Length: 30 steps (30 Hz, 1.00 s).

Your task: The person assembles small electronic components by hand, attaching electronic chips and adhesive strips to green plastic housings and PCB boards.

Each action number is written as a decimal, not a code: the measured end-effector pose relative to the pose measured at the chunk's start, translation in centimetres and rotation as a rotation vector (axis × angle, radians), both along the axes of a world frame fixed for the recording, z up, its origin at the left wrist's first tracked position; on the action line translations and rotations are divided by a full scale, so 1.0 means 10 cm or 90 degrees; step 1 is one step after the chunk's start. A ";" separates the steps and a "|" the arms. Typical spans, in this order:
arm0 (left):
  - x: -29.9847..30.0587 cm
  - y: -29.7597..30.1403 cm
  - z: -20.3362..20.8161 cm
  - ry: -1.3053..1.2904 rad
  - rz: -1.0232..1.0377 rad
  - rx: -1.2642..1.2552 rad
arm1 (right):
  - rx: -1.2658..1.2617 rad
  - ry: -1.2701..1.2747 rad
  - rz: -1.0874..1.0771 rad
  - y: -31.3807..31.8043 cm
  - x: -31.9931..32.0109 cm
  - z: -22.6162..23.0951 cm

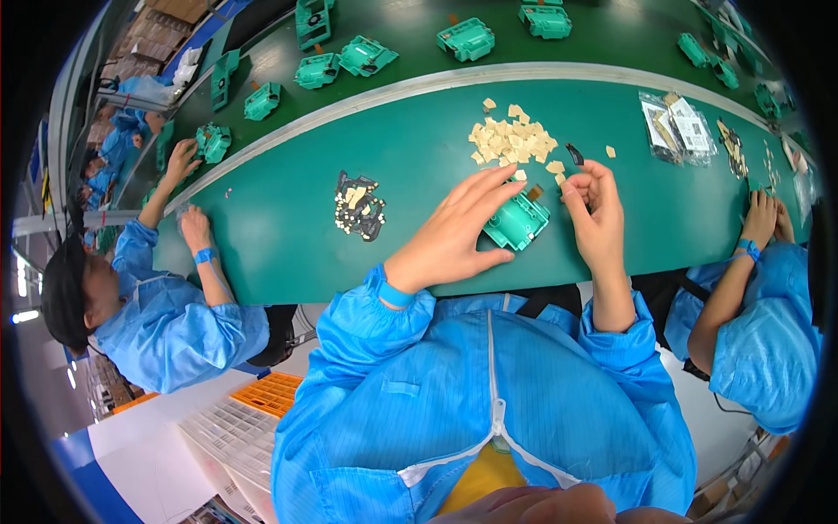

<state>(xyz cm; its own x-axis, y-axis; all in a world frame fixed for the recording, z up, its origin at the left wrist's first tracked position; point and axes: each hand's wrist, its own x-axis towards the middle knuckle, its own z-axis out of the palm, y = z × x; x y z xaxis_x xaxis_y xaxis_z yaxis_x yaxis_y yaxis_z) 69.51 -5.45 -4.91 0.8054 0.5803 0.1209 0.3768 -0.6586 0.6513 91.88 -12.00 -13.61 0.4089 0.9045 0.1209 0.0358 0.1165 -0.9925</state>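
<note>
A green plastic housing [519, 225] lies on the workbench in front of me, a brown tab standing up from its far edge. My left hand [447, 231] is around its left side, fingers over the far edge and thumb along the near edge. Just right of the housing, my right hand [598, 218] has thumb and index finger drawn together in a pinch. A cream-coloured flat piece [559, 180] shows at these fingertips; whether it is held cannot be made out. Right beyond the fingers is a small black curved part [573, 155]. Farther back lies a heap of cream pieces [511, 138].
Left of my hands sits a pile of black and cream small parts [358, 208]. Clear bags [676, 129] lie at the right. Beyond a pale rail [384, 90], more green housings [465, 39] stand on a green belt. Co-workers in blue [166, 323] sit on both sides.
</note>
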 end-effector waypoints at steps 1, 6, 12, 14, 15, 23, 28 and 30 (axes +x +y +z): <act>0.01 0.02 -0.03 0.015 -0.034 0.034 | 0.004 0.002 0.001 0.01 0.00 0.00; 0.03 -0.13 0.00 0.041 0.050 0.107 | 0.000 0.005 -0.002 0.06 -0.01 -0.01; -0.12 -0.47 -0.02 0.082 0.251 0.130 | -0.010 0.007 -0.008 0.03 0.01 -0.02; -0.17 -0.50 -0.04 0.094 0.275 0.125 | 0.007 0.076 -0.005 0.02 0.03 0.00; -0.19 -0.50 -0.04 0.076 0.260 0.133 | 0.004 0.114 0.002 0.02 0.03 0.03; -0.22 -0.49 -0.18 -0.054 0.241 0.057 | -0.097 0.337 0.231 -0.25 -0.26 0.35; -0.24 -0.51 -0.27 -0.081 0.253 0.038 | -0.143 0.304 0.232 -0.32 -0.41 0.40; -0.24 -0.52 -0.25 -0.091 0.255 0.031 | -0.143 0.289 0.231 -0.34 -0.43 0.40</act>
<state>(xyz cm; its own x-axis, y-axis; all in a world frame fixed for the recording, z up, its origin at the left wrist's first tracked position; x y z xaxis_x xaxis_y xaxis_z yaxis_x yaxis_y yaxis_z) 67.09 -10.62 -7.43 0.4902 0.8352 0.2494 0.5182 -0.5093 0.6871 87.56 -15.39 -9.57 0.0359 0.9788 -0.2019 -0.3988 -0.1712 -0.9009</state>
